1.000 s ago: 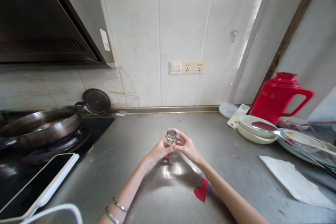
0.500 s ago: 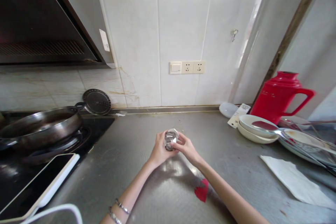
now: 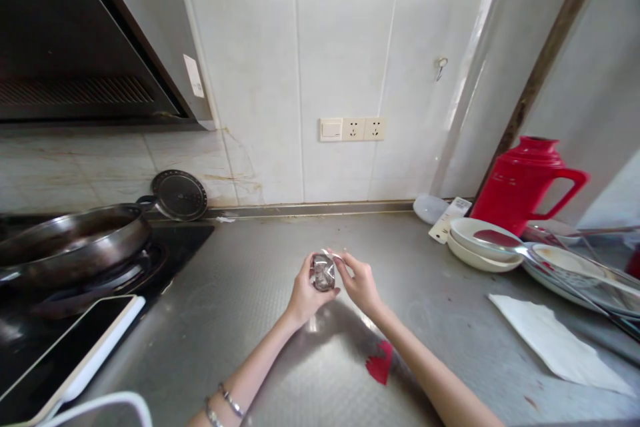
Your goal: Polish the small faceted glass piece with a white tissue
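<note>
Over the middle of the steel counter (image 3: 250,293), my left hand (image 3: 305,293) is wrapped round a small shiny, crinkled foil-wrapped object (image 3: 323,271). My right hand (image 3: 361,283) pinches the object's upper right edge with its fingertips. Both hands meet a little above the counter, roughly level with the stove's front edge. What lies inside the foil is hidden.
A dark wok (image 3: 70,240) sits on the stove at the left, with a tablet (image 3: 65,353) leaning near it. At the right stand a red jug (image 3: 525,180), stacked white bowls (image 3: 480,243) and plates with a ladle. A white paper towel (image 3: 545,340) and a red scrap (image 3: 379,367) lie on the counter.
Both hands have closed in tighter round the foil object. My left hand has shifted from holding it from below to cupping its side, and the white flap on top has been pressed down.
</note>
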A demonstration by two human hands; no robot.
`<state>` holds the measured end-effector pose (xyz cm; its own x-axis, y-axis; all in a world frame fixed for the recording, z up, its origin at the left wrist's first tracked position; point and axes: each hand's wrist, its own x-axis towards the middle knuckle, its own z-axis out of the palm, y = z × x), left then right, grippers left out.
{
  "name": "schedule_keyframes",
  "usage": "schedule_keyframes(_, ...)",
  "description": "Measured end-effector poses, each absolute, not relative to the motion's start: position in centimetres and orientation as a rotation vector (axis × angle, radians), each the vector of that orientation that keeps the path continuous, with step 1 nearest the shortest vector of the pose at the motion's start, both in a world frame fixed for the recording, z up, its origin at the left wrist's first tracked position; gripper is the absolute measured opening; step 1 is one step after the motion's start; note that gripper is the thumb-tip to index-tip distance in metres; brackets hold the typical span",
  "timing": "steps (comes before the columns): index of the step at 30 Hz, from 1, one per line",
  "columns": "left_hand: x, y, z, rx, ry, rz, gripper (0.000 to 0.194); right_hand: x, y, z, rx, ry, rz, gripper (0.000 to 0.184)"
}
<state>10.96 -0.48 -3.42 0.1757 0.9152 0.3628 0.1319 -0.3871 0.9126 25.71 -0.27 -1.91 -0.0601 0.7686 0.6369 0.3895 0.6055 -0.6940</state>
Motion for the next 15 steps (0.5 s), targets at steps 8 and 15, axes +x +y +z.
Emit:
schedule_keyframes(8,11.4,-0.5,-3.9,1.626,0.976,1.347,0.074,25.6,-0.2,-3.1,-0.806,-1.717,0.197,0.025)
schedule_keyframes(15,11.6,-0.6,-4.4,1.616,0.946,1.348,0.075,25.6,-0.1,-3.3,-0.946,-1.654,0.23,0.024)
